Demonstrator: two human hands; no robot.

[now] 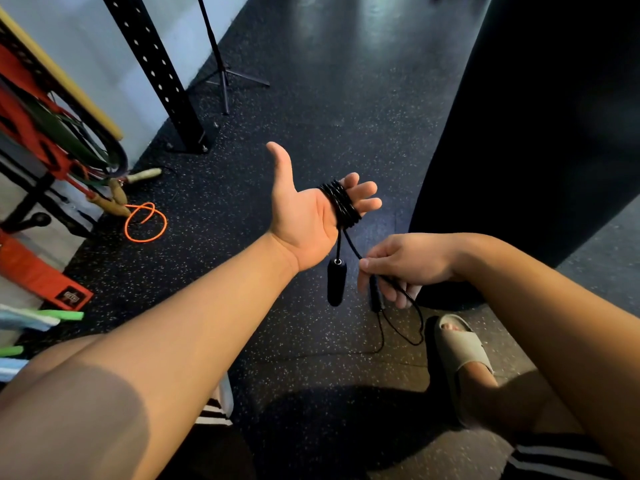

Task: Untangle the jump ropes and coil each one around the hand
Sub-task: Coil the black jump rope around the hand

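Pinching the rope (341,204), right hand (405,265) faces flat, coil-wrapped left hand (304,220); handle (336,282) hangs vertically.

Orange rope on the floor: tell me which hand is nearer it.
Left. The left hand, black rope coiled round it, is held right of the orange rope; the right hand pinches that black rope farther right.

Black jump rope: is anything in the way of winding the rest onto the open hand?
Nothing visible. The rope runs from the right hand to the coil on the left hand; one handle dangles beside that stretch, and the slack hangs loose.
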